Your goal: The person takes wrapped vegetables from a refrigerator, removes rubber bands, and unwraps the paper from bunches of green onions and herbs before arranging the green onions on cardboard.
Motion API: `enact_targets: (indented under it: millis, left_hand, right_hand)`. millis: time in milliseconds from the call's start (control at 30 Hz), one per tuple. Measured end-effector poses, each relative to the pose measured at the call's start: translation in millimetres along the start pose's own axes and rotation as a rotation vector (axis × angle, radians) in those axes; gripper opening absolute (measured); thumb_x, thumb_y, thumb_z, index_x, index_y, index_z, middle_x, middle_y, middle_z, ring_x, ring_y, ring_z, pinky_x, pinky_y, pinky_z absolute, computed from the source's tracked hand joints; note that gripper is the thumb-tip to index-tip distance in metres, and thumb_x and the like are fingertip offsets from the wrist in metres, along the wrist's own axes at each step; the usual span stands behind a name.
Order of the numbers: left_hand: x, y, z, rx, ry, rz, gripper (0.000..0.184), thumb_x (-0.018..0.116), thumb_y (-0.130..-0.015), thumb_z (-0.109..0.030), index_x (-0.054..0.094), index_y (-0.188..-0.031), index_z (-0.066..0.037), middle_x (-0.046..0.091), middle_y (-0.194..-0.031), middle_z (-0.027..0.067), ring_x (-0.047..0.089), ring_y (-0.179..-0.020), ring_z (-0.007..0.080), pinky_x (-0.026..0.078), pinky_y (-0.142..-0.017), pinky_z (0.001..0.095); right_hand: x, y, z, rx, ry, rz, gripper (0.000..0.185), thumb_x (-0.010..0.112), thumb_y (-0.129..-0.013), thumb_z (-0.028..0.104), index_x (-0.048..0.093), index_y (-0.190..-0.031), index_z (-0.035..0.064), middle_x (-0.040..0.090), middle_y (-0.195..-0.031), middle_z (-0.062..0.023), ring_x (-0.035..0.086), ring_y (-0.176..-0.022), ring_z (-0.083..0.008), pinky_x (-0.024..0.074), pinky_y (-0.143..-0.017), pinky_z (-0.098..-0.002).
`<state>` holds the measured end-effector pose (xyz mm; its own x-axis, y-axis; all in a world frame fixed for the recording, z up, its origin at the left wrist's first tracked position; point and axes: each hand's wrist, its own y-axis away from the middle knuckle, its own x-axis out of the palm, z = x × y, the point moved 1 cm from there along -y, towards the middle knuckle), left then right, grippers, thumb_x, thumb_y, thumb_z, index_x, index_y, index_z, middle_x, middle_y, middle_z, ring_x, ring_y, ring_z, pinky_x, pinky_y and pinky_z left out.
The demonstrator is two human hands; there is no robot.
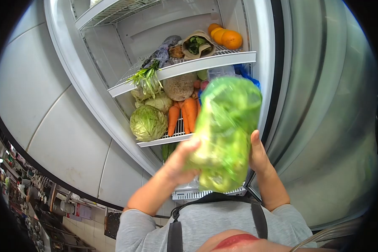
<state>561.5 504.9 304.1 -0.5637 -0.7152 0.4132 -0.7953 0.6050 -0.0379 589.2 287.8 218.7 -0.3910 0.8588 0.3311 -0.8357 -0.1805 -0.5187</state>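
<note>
A clear plastic bag of green vegetables [229, 130] is held up in front of the open fridge. It is blurred, so I cannot tell the exact kind of vegetable inside. My left hand [182, 161] grips its left side, with the thumb in front. On the opposite side my right hand [258, 153] presses against the bag, thumb pointing up and the other fingers hidden behind it. Beyond the bag, on the lower shelf, lie a green cabbage [148, 123] and several carrots [190, 110]. The bag covers the right part of that shelf.
The upper shelf [206, 63] carries oranges [231, 39], a paper-wrapped bunch of greens [197, 44] and leafy stalks [146, 78] hanging over its edge. A large brown root vegetable [180, 87] sits below. The fridge's glass door [323, 113] stands open at the right.
</note>
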Motion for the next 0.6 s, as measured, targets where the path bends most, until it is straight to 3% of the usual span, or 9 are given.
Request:
enact_targets:
  millis: [100,133,167,233,267,367,400,433,600]
  left_hand:
    - [22.9,-5.3,-63.1,0.335,-0.126,-0.098,0.06,0.062,-0.094,-0.044,0.047,-0.14,-0.008,0.065,-0.12,0.0131,0.069,-0.104,0.026,0.058,-0.091,0.0431]
    - [34.3,-14.2,-86.6,0.422,-0.131,-0.09,0.059,0.059,-0.096,-0.043,0.046,-0.14,-0.006,0.065,-0.12,0.0144,0.069,-0.103,0.0267,0.058,-0.091,0.0445]
    - [44.0,-25.9,-110.5,0.507,-0.135,-0.082,0.058,0.056,-0.097,-0.043,0.046,-0.139,-0.005,0.065,-0.12,0.0156,0.069,-0.102,0.0275,0.059,-0.091,0.0459]
    - [54.0,-53.1,-158.7,0.429,-0.152,0.157,0.056,0.053,-0.1,-0.042,0.046,-0.137,-0.001,0.063,-0.122,0.0186,0.068,-0.107,0.0301,0.058,-0.094,0.0491]
    - [48.1,-73.3,-183.4,0.409,-0.226,0.129,0.056,0.051,-0.101,-0.042,0.045,-0.137,0.0,0.061,-0.125,0.0203,0.066,-0.109,0.0317,0.056,-0.096,0.0498]
    - [45.0,-145.7,-224.5,0.448,-0.373,-0.072,0.052,0.048,-0.103,-0.042,0.05,-0.134,0.0,0.063,-0.122,0.0203,0.067,-0.106,0.0328,0.059,-0.091,0.0489]
    - [46.0,-169.7,-232.6,0.477,-0.435,-0.168,0.053,0.046,-0.104,-0.042,0.048,-0.135,0.001,0.062,-0.124,0.0209,0.067,-0.107,0.0343,0.058,-0.092,0.0512]
    - [44.8,-192.5,-242.0,0.507,-0.495,-0.263,0.053,0.044,-0.105,-0.042,0.047,-0.135,0.001,0.061,-0.125,0.0216,0.066,-0.108,0.0358,0.057,-0.093,0.0535]
    - [28.6,-283.3,-291.0,0.395,-0.694,-0.251,0.051,0.037,-0.106,-0.044,0.045,-0.139,-0.005,0.058,-0.132,0.0203,0.064,-0.116,0.0353,0.056,-0.096,0.0539]
  right_hand:
    - [4.5,-8.1,30.7,-0.277,0.278,-0.055,0.086,0.049,-0.099,0.061,0.024,-0.156,0.0014,0.038,-0.15,-0.0166,0.041,-0.134,-0.0244,0.0324,-0.112,-0.0395]
    - [2.3,-3.8,37.2,-0.267,0.224,-0.048,0.086,0.062,-0.096,0.052,0.024,-0.156,0.0029,0.039,-0.15,-0.0158,0.046,-0.128,-0.0247,0.0344,-0.11,-0.0389]
    - [-2.1,0.1,36.7,-0.241,0.214,-0.02,0.087,0.063,-0.095,0.05,0.024,-0.156,0.0017,0.039,-0.151,-0.0159,0.048,-0.128,-0.024,0.0355,-0.109,-0.0379]
    - [-9.9,11.4,33.0,-0.184,0.19,0.032,0.088,0.065,-0.094,0.047,0.023,-0.155,-0.0007,0.039,-0.152,-0.0162,0.052,-0.126,-0.0227,0.0378,-0.107,-0.0359]
    - [-11.9,17.7,29.4,-0.154,0.075,0.027,0.078,0.07,-0.094,0.032,0.03,-0.153,-0.0003,0.043,-0.149,-0.0152,0.056,-0.122,-0.0213,0.0407,-0.105,-0.0347]
    - [-31.7,33.0,20.6,-0.04,0.139,0.061,0.063,0.068,-0.095,0.021,0.04,-0.147,-0.0001,0.051,-0.143,-0.0133,0.059,-0.116,-0.021,0.044,-0.101,-0.0339]
    - [-37.8,37.6,18.1,-0.055,0.255,0.06,0.05,0.065,-0.095,0.014,0.049,-0.14,-0.0002,0.058,-0.134,-0.0117,0.061,-0.114,-0.0208,0.0458,-0.1,-0.0342]
    - [-42.8,42.3,16.2,-0.042,0.327,0.064,0.041,0.065,-0.094,0.011,0.056,-0.133,-0.0011,0.06,-0.129,-0.0119,0.061,-0.115,-0.0209,0.0464,-0.1,-0.0347]
    - [-67.7,61.0,4.9,0.058,0.282,0.004,0.033,0.068,-0.09,0.007,0.065,-0.122,-0.0018,0.065,-0.119,-0.011,0.064,-0.108,-0.0199,0.0487,-0.097,-0.034]
